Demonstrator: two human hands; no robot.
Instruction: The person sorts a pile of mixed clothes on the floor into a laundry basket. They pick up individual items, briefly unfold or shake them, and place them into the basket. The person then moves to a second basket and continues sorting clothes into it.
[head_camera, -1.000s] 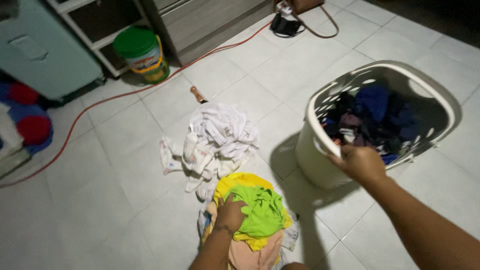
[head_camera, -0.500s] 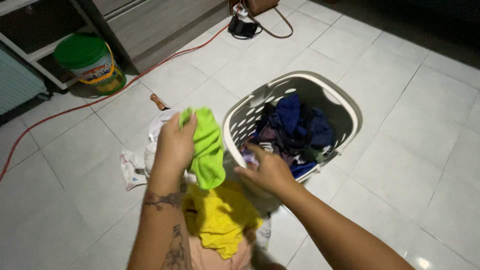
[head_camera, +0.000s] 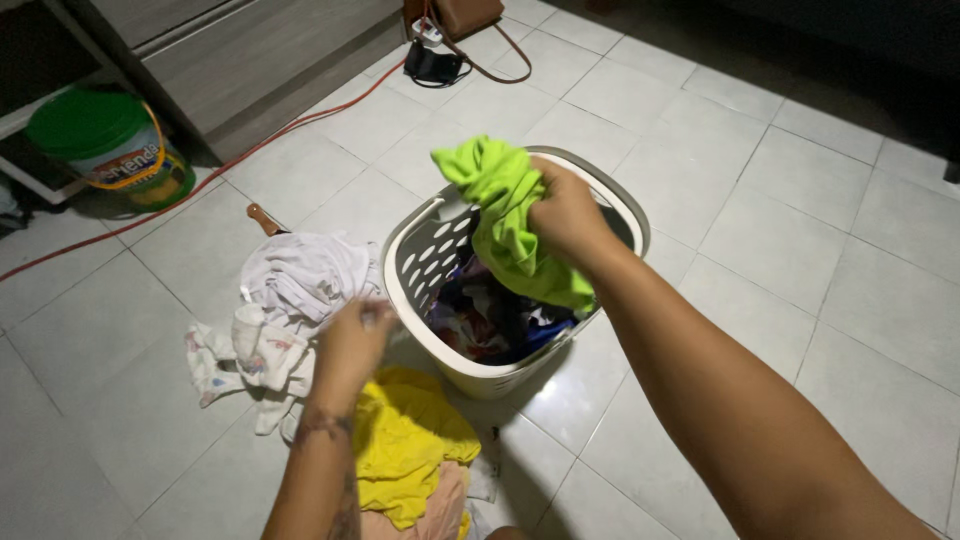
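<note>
My right hand grips a bright green garment and holds it over the white perforated laundry basket, which holds dark blue and purple clothes. My left hand hovers by the basket's near rim with its fingers loosely curled and nothing in it. Below it lies a pile with a yellow garment on top of a peach one. A heap of white clothes lies to the left on the tiled floor.
A green-lidded bucket stands at the back left by a grey cabinet. A red cable runs across the tiles. A brown bag and a black item lie at the back. A brown handle sticks out behind the white heap.
The green garment has passed from my left hand to my right, which has lifted it over the basket. My left hand has dropped to the basket's rim. The view has shifted right.
</note>
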